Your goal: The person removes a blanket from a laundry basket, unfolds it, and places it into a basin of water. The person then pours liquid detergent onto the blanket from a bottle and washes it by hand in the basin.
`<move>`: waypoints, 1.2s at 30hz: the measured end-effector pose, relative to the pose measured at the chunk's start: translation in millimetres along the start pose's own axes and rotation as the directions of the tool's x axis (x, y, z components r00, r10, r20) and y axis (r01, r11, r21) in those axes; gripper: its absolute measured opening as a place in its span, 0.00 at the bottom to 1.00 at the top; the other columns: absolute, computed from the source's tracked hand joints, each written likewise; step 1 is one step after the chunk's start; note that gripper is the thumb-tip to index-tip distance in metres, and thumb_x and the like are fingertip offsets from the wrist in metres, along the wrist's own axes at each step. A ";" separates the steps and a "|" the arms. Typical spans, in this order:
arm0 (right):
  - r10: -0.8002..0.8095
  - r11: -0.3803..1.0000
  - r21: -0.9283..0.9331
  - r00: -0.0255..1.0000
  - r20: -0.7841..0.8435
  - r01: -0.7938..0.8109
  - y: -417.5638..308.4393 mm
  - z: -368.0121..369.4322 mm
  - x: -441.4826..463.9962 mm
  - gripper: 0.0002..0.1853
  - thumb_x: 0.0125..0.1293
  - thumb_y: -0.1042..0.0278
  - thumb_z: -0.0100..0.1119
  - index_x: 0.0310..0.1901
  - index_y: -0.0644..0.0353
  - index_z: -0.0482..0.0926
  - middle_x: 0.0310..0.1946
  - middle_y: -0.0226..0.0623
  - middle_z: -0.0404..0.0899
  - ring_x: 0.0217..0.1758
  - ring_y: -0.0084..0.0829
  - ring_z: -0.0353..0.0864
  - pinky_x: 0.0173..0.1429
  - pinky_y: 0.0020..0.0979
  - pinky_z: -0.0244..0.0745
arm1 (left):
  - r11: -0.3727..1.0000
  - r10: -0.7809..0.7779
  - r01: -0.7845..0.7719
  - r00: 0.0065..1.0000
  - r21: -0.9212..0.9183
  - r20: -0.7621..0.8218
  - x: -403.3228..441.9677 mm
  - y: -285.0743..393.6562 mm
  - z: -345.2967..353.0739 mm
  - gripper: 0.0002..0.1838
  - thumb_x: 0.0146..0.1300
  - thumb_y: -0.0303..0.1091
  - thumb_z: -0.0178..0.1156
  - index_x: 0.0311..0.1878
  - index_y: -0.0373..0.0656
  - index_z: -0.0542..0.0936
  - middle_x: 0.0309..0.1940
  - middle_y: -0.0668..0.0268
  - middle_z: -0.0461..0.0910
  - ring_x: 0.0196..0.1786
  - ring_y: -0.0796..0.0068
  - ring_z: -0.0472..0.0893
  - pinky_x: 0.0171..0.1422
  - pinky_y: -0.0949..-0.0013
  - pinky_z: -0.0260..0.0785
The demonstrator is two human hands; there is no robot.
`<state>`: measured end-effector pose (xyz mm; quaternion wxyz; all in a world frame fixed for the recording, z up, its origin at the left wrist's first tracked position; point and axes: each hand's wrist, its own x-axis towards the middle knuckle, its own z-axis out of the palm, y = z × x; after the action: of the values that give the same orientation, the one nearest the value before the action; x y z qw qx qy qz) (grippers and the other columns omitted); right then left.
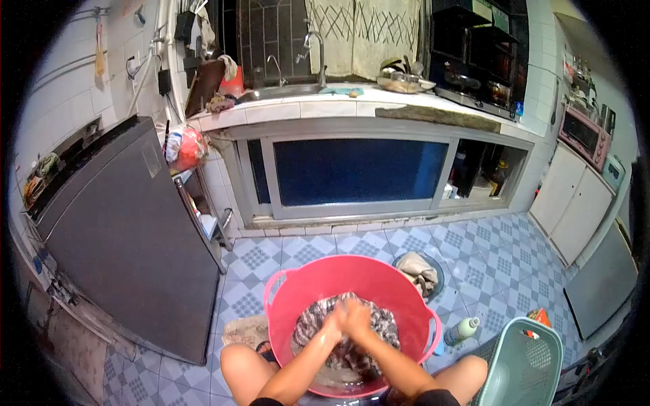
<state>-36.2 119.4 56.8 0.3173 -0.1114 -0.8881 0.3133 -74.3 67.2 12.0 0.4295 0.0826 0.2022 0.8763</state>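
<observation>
A pink tub (288,291) with two side handles stands between my knees, with water and a dark-and-white patterned cloth (386,325) in it. My left hand (332,323) and my right hand (356,319) press together over the middle of the cloth. Both are closed, the fingers bunched around part of the cloth, though blur and the hands themselves hide the exact grip.
Right of the tub stand a pale green bottle (462,330) and a green laundry basket (555,352). Beyond the tub, a basin (439,279) holds light cloth. A dark fridge (128,237) is at left; a tiled counter (271,114) with a sink runs across the back.
</observation>
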 end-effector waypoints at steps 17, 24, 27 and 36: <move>0.072 0.997 -0.016 0.994 -0.080 -0.074 15.9 -15.3 3.6 0.13 0.59 0.60 0.50 0.23 0.60 0.69 0.23 0.47 0.74 0.26 0.51 0.74 0.30 0.43 0.67 | 0.816 0.029 0.337 0.788 0.469 -0.615 17.2 9.5 11.2 0.15 0.61 0.41 0.52 0.41 0.38 0.75 0.39 0.63 0.76 0.40 0.73 0.75 0.41 0.68 0.68; -0.179 0.966 0.163 0.975 -0.129 0.199 -17.5 -20.0 -15.3 0.10 0.56 0.65 0.55 0.23 0.60 0.71 0.18 0.43 0.71 0.19 0.44 0.72 0.25 0.39 0.66 | 0.657 0.080 0.215 0.933 0.722 -0.351 42.4 7.1 -50.2 0.14 0.62 0.42 0.49 0.36 0.39 0.76 0.29 0.66 0.75 0.34 0.73 0.74 0.37 0.68 0.67; -0.280 0.946 0.125 0.949 -0.147 0.299 -13.4 -21.5 -5.3 0.10 0.56 0.64 0.55 0.22 0.60 0.70 0.17 0.44 0.71 0.18 0.44 0.72 0.23 0.39 0.66 | 0.863 -0.016 0.202 0.927 0.463 -0.374 7.3 16.9 15.4 0.16 0.62 0.44 0.49 0.38 0.39 0.77 0.32 0.65 0.76 0.36 0.75 0.74 0.39 0.69 0.66; -0.262 0.959 0.074 0.956 -0.129 0.273 -26.1 -15.8 -6.2 0.09 0.54 0.67 0.56 0.21 0.60 0.71 0.16 0.45 0.70 0.18 0.43 0.72 0.23 0.37 0.65 | 0.921 -0.231 0.295 0.939 0.254 -0.254 13.2 13.7 -53.7 0.19 0.62 0.45 0.49 0.45 0.37 0.73 0.38 0.63 0.75 0.39 0.72 0.74 0.42 0.63 0.68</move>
<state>-21.3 104.3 79.7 0.4135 0.0062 -0.8594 0.3006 -109.5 54.9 -31.2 0.5023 0.0191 0.3832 0.7749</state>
